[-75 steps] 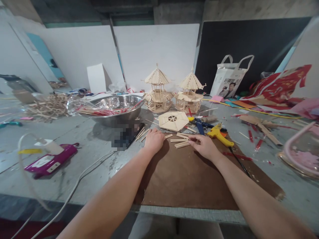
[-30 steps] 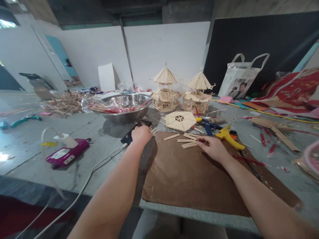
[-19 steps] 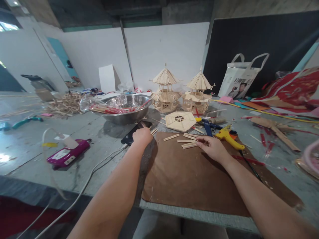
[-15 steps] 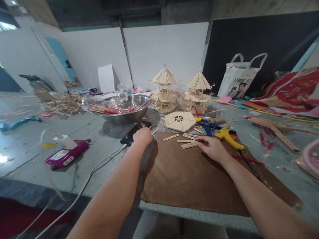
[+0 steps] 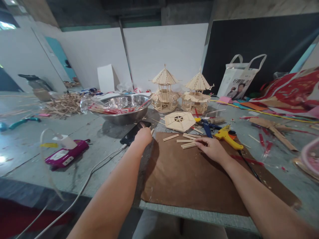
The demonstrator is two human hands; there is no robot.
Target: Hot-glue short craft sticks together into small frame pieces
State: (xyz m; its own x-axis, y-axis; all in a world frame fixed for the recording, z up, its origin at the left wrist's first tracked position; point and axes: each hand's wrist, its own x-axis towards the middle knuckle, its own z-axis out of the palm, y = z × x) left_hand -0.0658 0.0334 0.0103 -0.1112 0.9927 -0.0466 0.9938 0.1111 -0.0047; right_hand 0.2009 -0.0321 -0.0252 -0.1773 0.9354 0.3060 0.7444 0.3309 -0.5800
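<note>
My left hand (image 5: 143, 136) is closed at the right edge of a black phone (image 5: 131, 133) with a cable plugged into it. The fingers face away, and a short stick end shows just beyond them; what they hold is hidden. On the brown mat (image 5: 184, 176), my right hand (image 5: 210, 148) pinches at the right ends of a small group of thin wooden sticks (image 5: 188, 145). More short sticks (image 5: 170, 137) lie close by. Behind them rests a hexagonal stick panel (image 5: 179, 121) with a spoked opening in its middle.
Two stick pavilions (image 5: 164, 89) stand at the back, beside a steel bowl (image 5: 117, 116) of plastic-wrapped sticks. A yellow glue gun (image 5: 228, 136) lies right of my right hand, its cord crossing the mat. At left sits a purple power strip (image 5: 67, 155).
Both hands stay in nearly the same places. By my left hand, the stick end now shows closer to the fingers. The sticks by my right hand have barely moved.
</note>
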